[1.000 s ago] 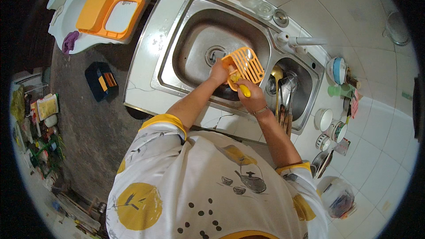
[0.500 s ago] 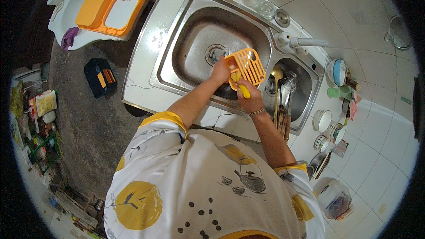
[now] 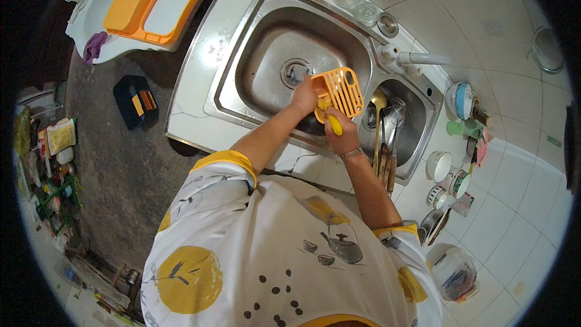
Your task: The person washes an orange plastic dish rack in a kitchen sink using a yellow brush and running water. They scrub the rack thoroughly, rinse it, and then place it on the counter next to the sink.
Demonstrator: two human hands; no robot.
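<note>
Little has shifted: both hands keep the slotted orange plastic spatula (image 3: 342, 89) over the steel sink basin (image 3: 266, 66). Right hand (image 3: 340, 136) clamps its yellow handle, mostly hidden; left hand (image 3: 304, 94) grips the blade's edge.

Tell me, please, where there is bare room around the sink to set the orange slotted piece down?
The left basin is bare around its drain, left of the hands holding the orange slotted piece. The steel rim on its left is also free. The right basin is crowded with ladles and utensils, and the tiled counter by the cups is cluttered.
</note>
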